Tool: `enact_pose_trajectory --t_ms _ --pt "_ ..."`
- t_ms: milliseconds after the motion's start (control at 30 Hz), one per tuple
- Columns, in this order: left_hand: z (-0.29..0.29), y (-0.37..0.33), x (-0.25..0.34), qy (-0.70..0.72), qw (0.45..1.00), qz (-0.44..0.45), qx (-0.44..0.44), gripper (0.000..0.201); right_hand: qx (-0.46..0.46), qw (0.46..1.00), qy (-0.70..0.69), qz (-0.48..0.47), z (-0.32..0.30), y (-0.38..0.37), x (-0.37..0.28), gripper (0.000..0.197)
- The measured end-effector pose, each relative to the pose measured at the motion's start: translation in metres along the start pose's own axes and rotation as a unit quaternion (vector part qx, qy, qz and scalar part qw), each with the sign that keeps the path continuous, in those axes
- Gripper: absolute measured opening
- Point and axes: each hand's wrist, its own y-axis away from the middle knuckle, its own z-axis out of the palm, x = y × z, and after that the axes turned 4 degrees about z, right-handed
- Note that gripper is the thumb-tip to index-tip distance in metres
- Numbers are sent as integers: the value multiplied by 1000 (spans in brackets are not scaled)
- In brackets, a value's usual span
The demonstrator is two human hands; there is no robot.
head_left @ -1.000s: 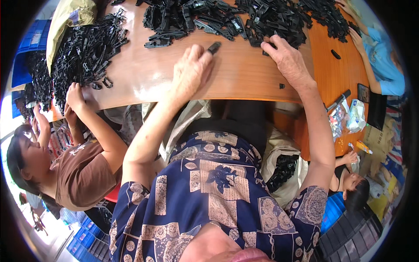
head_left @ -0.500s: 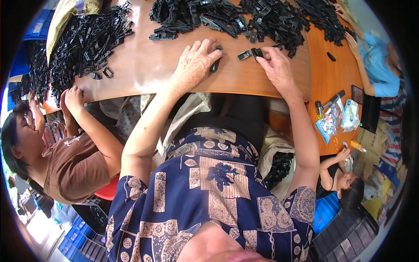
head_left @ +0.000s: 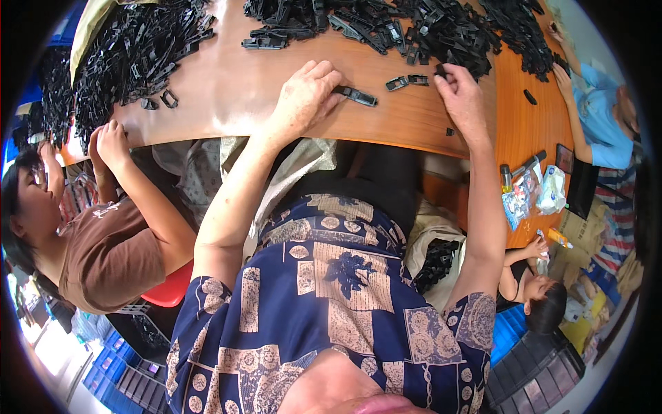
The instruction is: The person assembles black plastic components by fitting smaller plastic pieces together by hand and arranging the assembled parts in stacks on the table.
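My left hand [head_left: 307, 100] rests on the brown table with its fingers closed on one end of a long, narrow black plastic piece [head_left: 358, 96], which points to the right. Beyond that piece lie two small black rectangular plastic frames [head_left: 398, 83], side by side. Farther right, at the edge of the heap, my right hand [head_left: 460, 102] pinches a small black plastic part [head_left: 440, 71]; the fingers partly cover it. A tiny dark bit [head_left: 449, 132] lies on the table close to the right wrist.
Large heaps of black plastic parts [head_left: 445, 34] line the table's far side, with another heap [head_left: 141, 65] at left. A person in brown [head_left: 124, 255] sits at my left. Another in blue [head_left: 607, 121] and a child [head_left: 538, 286] are at right, near plastic packets [head_left: 550, 190].
The long piece in my left hand now sticks out to the right. My right hand has moved right to the heap, leaving a small frame beside the other one.
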Motion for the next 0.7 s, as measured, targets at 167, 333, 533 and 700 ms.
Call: enact_pose_trajectory --t_ms 167,333,533,700 --pt "4 1 1 38 999 5 22 25 -67 997 -33 -25 1 19 -37 26" --pt "6 2 -5 61 998 5 33 23 -115 967 71 -217 14 27 -72 21" --pt "5 4 -4 87 995 6 42 22 -170 944 123 -256 16 28 -78 20" --pt "4 4 -5 95 995 8 34 21 -189 945 155 -216 22 32 -84 19"
